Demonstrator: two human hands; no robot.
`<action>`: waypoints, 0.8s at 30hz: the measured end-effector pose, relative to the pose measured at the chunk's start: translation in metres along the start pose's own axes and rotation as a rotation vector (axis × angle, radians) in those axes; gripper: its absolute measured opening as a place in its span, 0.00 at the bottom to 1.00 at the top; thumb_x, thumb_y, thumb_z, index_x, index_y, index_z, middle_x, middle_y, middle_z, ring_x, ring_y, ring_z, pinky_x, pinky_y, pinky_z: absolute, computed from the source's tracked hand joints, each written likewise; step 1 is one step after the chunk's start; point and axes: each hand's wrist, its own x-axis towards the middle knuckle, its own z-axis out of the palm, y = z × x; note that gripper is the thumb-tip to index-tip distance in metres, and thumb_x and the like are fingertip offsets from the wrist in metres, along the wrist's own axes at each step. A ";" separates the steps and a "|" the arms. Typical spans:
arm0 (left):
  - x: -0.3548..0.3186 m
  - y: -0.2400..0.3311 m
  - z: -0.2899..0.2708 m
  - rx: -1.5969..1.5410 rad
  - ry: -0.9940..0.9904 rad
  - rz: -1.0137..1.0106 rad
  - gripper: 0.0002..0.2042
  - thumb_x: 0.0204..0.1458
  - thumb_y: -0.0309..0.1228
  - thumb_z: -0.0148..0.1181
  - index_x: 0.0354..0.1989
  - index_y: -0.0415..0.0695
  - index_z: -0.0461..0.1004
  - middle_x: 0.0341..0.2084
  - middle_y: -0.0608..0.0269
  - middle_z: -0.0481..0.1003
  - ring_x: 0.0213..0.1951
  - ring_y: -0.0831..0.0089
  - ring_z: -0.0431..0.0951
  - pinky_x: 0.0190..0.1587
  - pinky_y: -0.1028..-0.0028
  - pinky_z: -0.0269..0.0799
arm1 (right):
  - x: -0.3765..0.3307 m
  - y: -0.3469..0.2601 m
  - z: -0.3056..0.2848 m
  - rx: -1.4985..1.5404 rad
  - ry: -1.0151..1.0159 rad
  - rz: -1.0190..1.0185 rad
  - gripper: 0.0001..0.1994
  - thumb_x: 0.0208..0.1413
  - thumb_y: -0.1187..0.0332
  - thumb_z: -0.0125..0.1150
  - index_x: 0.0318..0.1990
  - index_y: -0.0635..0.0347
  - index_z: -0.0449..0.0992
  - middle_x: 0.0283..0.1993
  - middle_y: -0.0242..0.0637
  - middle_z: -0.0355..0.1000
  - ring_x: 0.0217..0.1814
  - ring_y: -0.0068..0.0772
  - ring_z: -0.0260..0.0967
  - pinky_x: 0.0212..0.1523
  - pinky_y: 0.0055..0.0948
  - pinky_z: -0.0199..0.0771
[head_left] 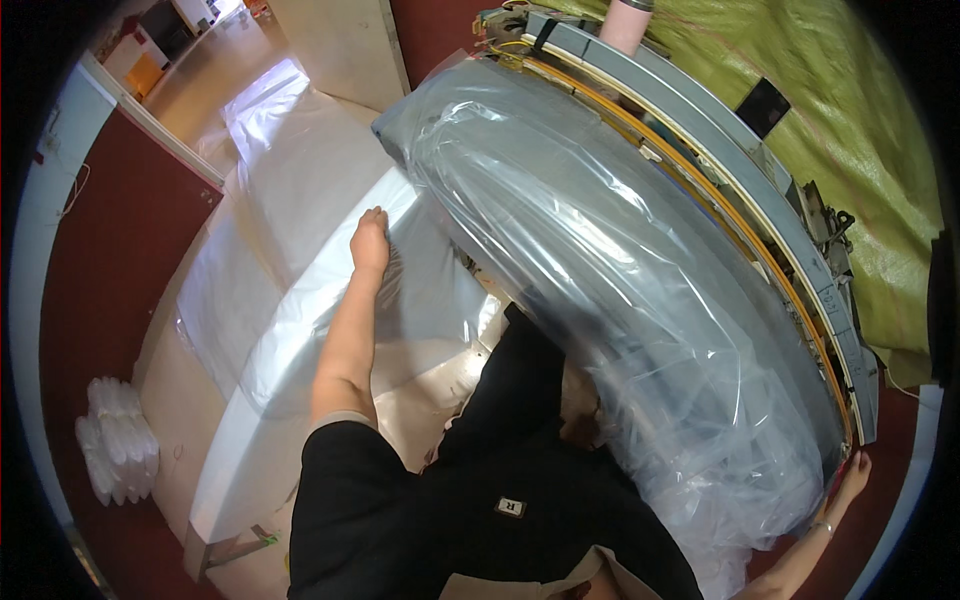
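Observation:
A white plastic sheet (300,290) lies over the long pale board or table edge on my left. My left hand (370,242) reaches forward along it, fingers curled together at the sheet's edge. Ahead and to the right, clear plastic film (560,230) covers a wide grey surface, bunching into loose folds at its near end. My right hand (855,480) is stretched far out to the right, at the near corner of that surface. Its fingers are closed beside the corner, against a small reddish bit; what they hold is too small to make out.
A grey metal rail (800,220) with an orange strip borders the far side. A pink cup (625,25) and a dark phone-like slab (763,107) sit beyond it, near green sheeting (860,170). Bundled clear plastic (118,440) lies at the left.

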 end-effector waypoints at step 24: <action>-0.049 -0.033 -0.080 0.119 -0.223 -0.033 0.16 0.45 0.34 0.56 0.41 0.41 0.68 0.33 0.58 0.72 0.38 0.64 0.72 0.31 0.65 0.70 | -0.008 -0.269 0.070 0.114 -0.352 -0.357 0.08 0.50 0.73 0.55 0.37 0.65 0.70 0.30 0.33 0.67 0.31 0.21 0.62 0.34 0.21 0.63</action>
